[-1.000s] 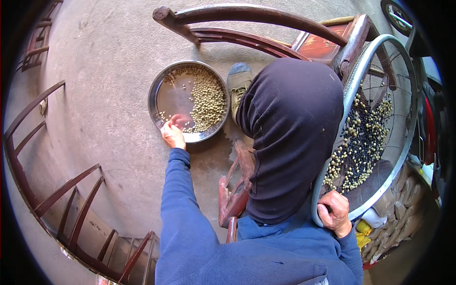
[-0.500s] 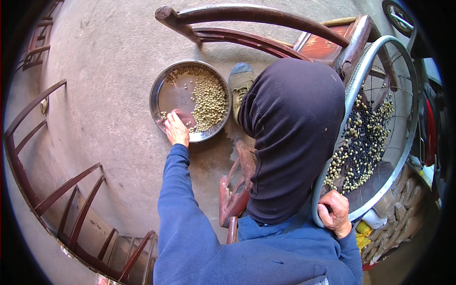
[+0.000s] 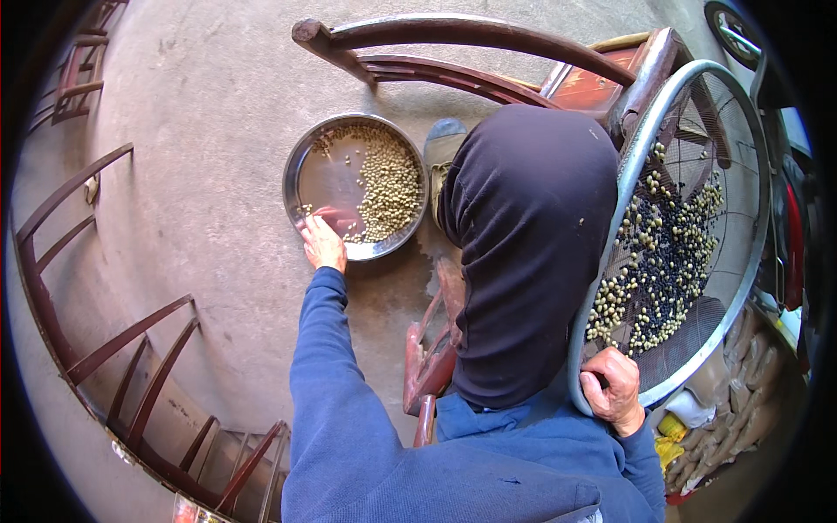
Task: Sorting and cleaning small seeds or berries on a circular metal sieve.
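Note:
A round metal basin [image 3: 292, 170] sits on the floor, with pale round beans [image 3: 388, 187] heaped mostly along its right side. Over the basin's near left rim reaches my left hand [image 3: 323, 244], fingers stretched down inside beside a few beans; no held thing shows. At my right, a big round mesh sieve [image 3: 757, 253] stands tilted against my leg. Black beans mixed with pale ones [image 3: 667, 275] lie on its mesh. My right hand [image 3: 614, 390] is closed round the sieve's near rim, thumb on the outside.
A dark wooden chair [image 3: 471, 33] stands beyond my leg. More wooden chair frames [image 3: 148, 331] line the left. My shoe [image 3: 443, 148] is right beside the basin. Below the sieve lie brown stacked pieces [image 3: 741, 392] and a yellow package [image 3: 670, 436].
The whole view has shifted slightly. My left hand stays at the basin's near left rim, its fingers a little changed in pose. My right hand keeps its hold on the sieve.

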Demonstrator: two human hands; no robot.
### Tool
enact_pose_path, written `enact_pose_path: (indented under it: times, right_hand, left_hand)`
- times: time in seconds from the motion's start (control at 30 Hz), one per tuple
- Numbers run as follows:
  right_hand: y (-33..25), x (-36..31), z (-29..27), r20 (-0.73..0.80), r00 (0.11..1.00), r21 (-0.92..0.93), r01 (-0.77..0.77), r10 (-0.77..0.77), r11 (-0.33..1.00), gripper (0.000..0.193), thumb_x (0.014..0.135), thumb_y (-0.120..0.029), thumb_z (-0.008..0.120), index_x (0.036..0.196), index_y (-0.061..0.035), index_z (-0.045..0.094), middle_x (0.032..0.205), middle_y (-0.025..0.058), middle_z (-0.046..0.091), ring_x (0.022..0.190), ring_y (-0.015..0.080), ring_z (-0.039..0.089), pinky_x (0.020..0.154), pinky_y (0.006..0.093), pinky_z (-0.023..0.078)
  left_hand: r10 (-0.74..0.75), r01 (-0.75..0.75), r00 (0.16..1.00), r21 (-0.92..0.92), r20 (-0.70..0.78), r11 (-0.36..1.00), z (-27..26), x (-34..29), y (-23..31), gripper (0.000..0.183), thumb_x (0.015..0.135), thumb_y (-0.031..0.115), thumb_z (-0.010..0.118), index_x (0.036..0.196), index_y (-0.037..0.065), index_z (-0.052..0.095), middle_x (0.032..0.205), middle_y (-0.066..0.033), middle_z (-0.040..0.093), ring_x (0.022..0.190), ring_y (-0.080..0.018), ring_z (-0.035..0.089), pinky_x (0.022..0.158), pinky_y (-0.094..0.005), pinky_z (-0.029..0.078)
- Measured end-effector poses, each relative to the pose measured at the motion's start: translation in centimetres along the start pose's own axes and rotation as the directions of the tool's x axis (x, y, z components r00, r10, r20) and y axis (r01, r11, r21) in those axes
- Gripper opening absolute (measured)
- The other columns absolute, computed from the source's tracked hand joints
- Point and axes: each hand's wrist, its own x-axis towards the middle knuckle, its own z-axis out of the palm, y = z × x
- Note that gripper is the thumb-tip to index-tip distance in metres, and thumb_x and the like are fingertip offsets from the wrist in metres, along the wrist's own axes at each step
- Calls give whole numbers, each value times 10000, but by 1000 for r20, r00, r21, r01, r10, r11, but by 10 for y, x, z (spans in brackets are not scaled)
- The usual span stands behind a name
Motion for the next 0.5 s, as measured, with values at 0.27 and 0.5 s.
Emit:
enact_pose_path:
  times: [0.27, 0.5]
  right_hand:
    - [4, -10, -5, -55, 999, -12, 0, -1, 1000, 119, 763, 4, 750, 846, -32, 673, 750, 99, 655, 670, 272, 653, 616, 374, 532]
    - [10, -2, -5, -59, 985, -59, 158, -162, 986, 174, 819, -68, 770, 978, -57, 702, 871, 73, 676, 762, 257, 678, 672, 365, 556]
  left_hand:
    - [89, -93, 996, -185, -29, 978, -14, -7, 18, 457, 894, 82, 583, 1338, -20, 534, 1384, -201, 540, 1168, -425, 557, 1013, -477, 504]
    - [-63, -42, 989, -659, -135, 751, -76, 12, -9, 376, 990, 181, 591, 1318, 0, 627, 1287, -190, 637, 1227, -325, 597, 1079, -415, 462]
